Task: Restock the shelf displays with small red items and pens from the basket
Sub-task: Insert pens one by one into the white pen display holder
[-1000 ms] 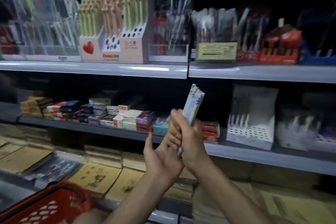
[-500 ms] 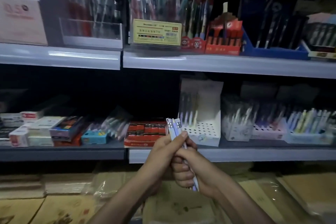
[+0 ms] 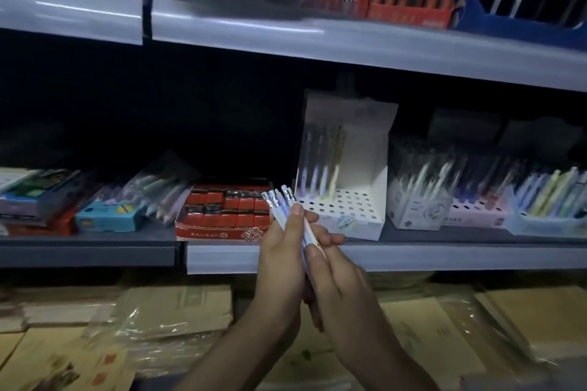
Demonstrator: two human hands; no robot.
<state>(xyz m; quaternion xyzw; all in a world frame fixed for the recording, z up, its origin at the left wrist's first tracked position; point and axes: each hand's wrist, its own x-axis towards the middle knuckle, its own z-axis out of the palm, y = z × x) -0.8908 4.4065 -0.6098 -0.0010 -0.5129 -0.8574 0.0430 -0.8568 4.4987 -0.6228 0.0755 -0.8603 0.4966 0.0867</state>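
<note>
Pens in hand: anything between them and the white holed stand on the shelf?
Nothing visible. The left hand and right hand hold the pens in front of the white stand. Its front holes are free; a few stocked pens stand at its back left. The red box sits to the left.

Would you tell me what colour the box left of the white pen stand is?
The box is red; head view.

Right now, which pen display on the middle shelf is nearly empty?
The white perforated stand right of the red box: few pens, back left; displays to its right are packed.
</note>
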